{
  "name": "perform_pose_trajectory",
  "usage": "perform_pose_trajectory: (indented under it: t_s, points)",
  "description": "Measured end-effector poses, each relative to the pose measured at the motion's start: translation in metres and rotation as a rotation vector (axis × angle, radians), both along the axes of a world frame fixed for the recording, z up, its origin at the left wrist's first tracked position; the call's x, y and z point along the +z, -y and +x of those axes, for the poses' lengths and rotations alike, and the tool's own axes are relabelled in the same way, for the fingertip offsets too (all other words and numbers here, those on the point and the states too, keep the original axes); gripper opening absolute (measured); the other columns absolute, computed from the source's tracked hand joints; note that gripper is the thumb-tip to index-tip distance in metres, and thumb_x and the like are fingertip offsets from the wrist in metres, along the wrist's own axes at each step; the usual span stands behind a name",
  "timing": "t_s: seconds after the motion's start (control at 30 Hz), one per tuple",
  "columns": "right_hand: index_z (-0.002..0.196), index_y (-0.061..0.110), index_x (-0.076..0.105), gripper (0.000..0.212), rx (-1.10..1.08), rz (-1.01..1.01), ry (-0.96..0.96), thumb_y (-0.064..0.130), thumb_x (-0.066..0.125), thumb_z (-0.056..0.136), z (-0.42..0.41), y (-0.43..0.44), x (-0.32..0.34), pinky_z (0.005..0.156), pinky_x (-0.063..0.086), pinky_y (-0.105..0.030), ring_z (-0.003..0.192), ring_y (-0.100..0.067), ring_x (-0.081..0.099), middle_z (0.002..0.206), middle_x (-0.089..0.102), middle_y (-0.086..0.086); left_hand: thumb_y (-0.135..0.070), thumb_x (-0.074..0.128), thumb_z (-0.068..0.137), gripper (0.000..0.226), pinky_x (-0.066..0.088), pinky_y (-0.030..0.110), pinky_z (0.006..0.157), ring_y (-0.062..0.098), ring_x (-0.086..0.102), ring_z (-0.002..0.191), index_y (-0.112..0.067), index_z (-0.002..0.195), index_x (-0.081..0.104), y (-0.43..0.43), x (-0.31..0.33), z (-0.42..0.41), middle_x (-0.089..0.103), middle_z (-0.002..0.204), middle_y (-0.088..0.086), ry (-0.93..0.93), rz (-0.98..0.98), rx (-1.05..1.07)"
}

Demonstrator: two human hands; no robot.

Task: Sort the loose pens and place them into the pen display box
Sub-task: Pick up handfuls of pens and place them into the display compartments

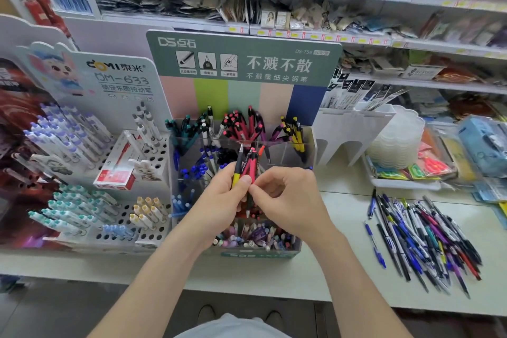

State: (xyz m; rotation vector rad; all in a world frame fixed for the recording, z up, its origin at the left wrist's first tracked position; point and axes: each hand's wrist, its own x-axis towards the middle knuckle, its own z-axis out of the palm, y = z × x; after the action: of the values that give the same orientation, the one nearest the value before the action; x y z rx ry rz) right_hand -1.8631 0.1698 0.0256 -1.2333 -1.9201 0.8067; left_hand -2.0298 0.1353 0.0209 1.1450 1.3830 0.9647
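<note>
- Sorting is partway, by my judgement: the clear plastic pen display box with the green header card (308,143) already holds many pens grouped by colour. Teal, red, purple and yellow stand in the far row, blue in the middle, pastel ones nearest.
- The left hand (219,200) grips a bundle of red and yellow plastic pens (248,164), upright, over the middle of the box.
- The right hand (285,197) pinches the lower end of one pen in that bundle with thumb and fingertips; which pen I cannot tell.
- Left to do: a large heap of loose mixed-colour pens (428,239) lies on the white counter (343,277), to the right, well apart from the box. Most of the work looks to be ahead.
- A compartment on the right side of the box looks nearly bare; its contents are hard to read.
- Around: a white cardboard stand with round holes (153,151) sits just left of the box, carrying purple- and teal-capped pens and a small red carton (118,173).
- A white cardboard divider (351,132) and a stack of translucent plastic tubs (395,143) stand far right.
- Nothing lies between heap and box; the crowded compartments may resist new pens.
</note>
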Motion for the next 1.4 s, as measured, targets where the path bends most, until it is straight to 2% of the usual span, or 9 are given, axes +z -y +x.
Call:
perform_pose_trajectory:
  t_s: [0.13,0.23,0.33,0.47,0.7,0.83,1.07,1.23,1.4]
  points:
    - [0.101,0.025,0.064,0.019,-0.153,-0.059,-0.122,0.041,0.074,0.097,0.004,-0.017,0.010,0.067,0.053,-0.032,0.067,-0.013,0.062,0.074,0.066,0.002,-0.035,0.046,0.114,0.020,0.051,0.041,0.101,0.017,0.067,0.100,-0.032,0.109,0.065,-0.002,0.003,-0.001,0.072,0.099,-0.002,-0.017,-0.021,-0.121]
    - [0.119,0.034,0.070,0.024,-0.012,-0.182,-0.071,0.050,0.062,0.104,0.007,-0.029,0.012,0.076,0.060,-0.044,0.078,-0.015,0.069,0.084,0.072,0.005,-0.031,0.044,0.115,0.020,0.051,0.036,0.091,0.012,0.060,0.087,-0.025,0.114,0.064,-0.002,0.009,0.000,0.068,0.091,-0.004,0.022,-0.036,-0.228]
    - [0.100,0.031,0.079,0.029,0.082,-0.304,-0.119,0.051,0.060,0.105,0.012,-0.031,0.016,0.075,0.059,-0.058,0.079,-0.038,0.069,0.082,0.075,-0.007,-0.032,0.046,0.115,0.023,0.050,0.042,0.090,0.017,0.060,0.089,-0.022,0.120,0.065,-0.003,0.009,-0.004,0.071,0.094,-0.003,0.007,-0.029,-0.258]
    - [0.089,0.027,0.084,0.038,0.084,-0.335,-0.107,0.057,0.064,0.101,0.015,-0.031,0.020,0.075,0.056,-0.047,0.078,-0.042,0.066,0.075,0.074,-0.015,-0.035,0.049,0.114,0.026,0.051,0.037,0.080,0.016,0.060,0.084,-0.019,0.124,0.066,-0.002,0.008,-0.013,0.073,0.097,0.001,0.054,-0.072,-0.288]
    - [0.084,0.027,0.086,0.033,0.022,-0.205,-0.099,0.051,0.069,0.099,0.006,-0.033,0.018,0.074,0.057,-0.035,0.073,-0.018,0.069,0.072,0.076,0.002,-0.030,0.046,0.114,0.033,0.045,0.027,0.055,0.016,0.055,0.066,-0.014,0.140,0.058,0.000,0.009,-0.018,0.067,0.095,0.009,0.244,-0.093,-0.298]
    - [0.085,0.031,0.084,0.026,-0.147,0.010,-0.096,0.048,0.070,0.098,-0.003,-0.040,0.016,0.076,0.053,-0.030,0.081,-0.004,0.066,0.081,0.073,0.014,-0.032,0.048,0.113,0.034,0.037,0.030,0.058,0.015,0.045,0.066,-0.013,0.140,0.060,-0.002,0.002,-0.025,0.062,0.094,0.008,0.194,-0.066,-0.258]
    - [0.094,0.025,0.080,0.036,-0.426,0.246,-0.328,0.056,0.066,0.101,-0.007,-0.064,0.030,0.061,0.061,-0.052,0.064,-0.026,0.074,0.071,0.074,0.004,-0.030,0.043,0.115,0.026,0.027,0.029,0.055,0.012,0.032,0.059,-0.021,0.133,0.060,-0.004,-0.006,-0.041,0.055,0.084,0.001,0.150,-0.117,-0.045]
    - [0.093,0.010,0.079,0.029,-0.392,0.560,-0.104,0.035,0.067,0.105,-0.026,-0.082,0.036,0.057,0.045,-0.022,0.056,-0.014,0.058,0.069,0.070,0.003,-0.023,0.038,0.117,0.024,0.051,0.031,0.062,0.015,0.060,0.071,-0.017,0.125,0.059,-0.009,-0.001,-0.036,0.070,0.106,0.004,0.122,0.040,0.249]
    - [0.094,0.007,0.074,0.031,-0.218,0.426,0.347,0.031,0.059,0.108,-0.052,-0.108,0.027,0.065,0.048,-0.043,0.072,-0.042,0.063,0.080,0.070,-0.016,-0.027,0.037,0.117,0.022,0.062,0.027,0.085,0.015,0.074,0.112,-0.025,0.129,0.056,-0.027,0.007,-0.034,0.067,0.136,-0.004,0.214,0.089,0.319]
